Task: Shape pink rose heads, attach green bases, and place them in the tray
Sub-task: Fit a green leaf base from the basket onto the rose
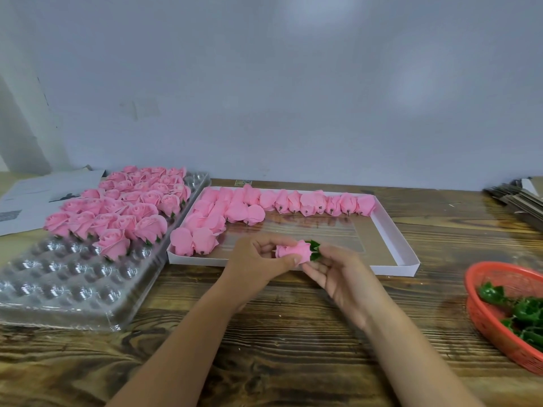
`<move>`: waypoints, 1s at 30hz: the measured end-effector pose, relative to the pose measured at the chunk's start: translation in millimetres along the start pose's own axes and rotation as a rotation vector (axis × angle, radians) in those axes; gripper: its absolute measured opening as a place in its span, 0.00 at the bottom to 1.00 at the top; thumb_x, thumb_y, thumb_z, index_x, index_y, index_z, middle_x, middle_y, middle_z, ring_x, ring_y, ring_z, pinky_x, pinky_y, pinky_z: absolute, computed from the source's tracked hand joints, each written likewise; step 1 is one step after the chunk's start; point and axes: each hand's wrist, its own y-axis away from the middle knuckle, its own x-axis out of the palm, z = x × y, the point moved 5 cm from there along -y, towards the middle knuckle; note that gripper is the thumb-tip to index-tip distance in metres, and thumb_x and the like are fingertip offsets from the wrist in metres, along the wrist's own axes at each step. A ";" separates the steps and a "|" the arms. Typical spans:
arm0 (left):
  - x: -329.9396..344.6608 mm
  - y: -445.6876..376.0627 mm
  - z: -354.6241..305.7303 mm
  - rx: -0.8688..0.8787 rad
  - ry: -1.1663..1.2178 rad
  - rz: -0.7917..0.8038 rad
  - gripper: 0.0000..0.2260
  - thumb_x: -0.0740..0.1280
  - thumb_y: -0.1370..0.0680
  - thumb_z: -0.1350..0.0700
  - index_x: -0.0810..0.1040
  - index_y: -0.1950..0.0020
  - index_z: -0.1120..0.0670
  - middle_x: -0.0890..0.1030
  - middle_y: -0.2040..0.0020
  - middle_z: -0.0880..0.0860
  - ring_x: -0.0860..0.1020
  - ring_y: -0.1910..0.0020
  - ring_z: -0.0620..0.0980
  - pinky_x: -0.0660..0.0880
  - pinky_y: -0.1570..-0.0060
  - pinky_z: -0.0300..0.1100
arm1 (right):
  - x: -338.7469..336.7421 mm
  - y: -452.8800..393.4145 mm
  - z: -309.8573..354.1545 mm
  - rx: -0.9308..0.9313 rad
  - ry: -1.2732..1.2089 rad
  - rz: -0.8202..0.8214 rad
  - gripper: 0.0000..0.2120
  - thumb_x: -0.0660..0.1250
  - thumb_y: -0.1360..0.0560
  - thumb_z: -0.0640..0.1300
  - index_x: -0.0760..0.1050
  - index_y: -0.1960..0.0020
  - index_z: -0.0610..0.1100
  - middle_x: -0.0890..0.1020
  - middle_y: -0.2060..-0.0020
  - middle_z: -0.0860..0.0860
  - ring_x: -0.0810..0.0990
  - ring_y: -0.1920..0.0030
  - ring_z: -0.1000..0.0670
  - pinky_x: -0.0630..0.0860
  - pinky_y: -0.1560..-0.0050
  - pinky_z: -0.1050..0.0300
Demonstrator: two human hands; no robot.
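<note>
Rose [293,251] lies sideways between both hands, just in front of the white box [410,261], green base [314,247] pointing right | left hand [258,261] pinches petals, right hand [338,270] pinches base | clear tray [73,292] left of box, left hand nearer, path clear | red basket [484,315] far right.

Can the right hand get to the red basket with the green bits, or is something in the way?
Probably yes. The red basket sits on the right hand's side with only bare table between them. But that hand now holds the green base on the pink rose, so it isn't free yet.
</note>
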 end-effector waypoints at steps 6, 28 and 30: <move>-1.6 -1.0 1.5 -0.021 -0.020 -0.025 0.11 0.78 0.27 0.59 0.86 0.45 0.49 0.88 0.50 0.48 0.85 0.49 0.47 0.81 0.46 0.39 | 1.3 1.7 0.9 -0.054 0.071 0.021 0.13 0.59 0.18 0.36 0.81 0.42 0.37 0.85 0.48 0.39 0.87 0.52 0.47 0.83 0.54 0.59; -1.3 1.1 0.3 -0.075 0.029 0.011 0.10 0.79 0.28 0.60 0.87 0.48 0.52 0.88 0.52 0.51 0.86 0.51 0.49 0.80 0.52 0.36 | -3.3 7.7 4.8 -0.182 0.359 -0.074 0.07 0.68 0.23 0.36 0.84 0.52 0.44 0.87 0.56 0.45 0.86 0.54 0.51 0.81 0.58 0.63; -0.5 1.0 -0.1 -0.070 0.026 0.021 0.11 0.78 0.28 0.61 0.87 0.46 0.54 0.88 0.52 0.52 0.86 0.51 0.50 0.80 0.52 0.38 | -5.0 7.7 5.2 -0.196 0.367 -0.079 0.08 0.70 0.24 0.36 0.86 0.56 0.46 0.87 0.56 0.44 0.85 0.55 0.51 0.81 0.58 0.63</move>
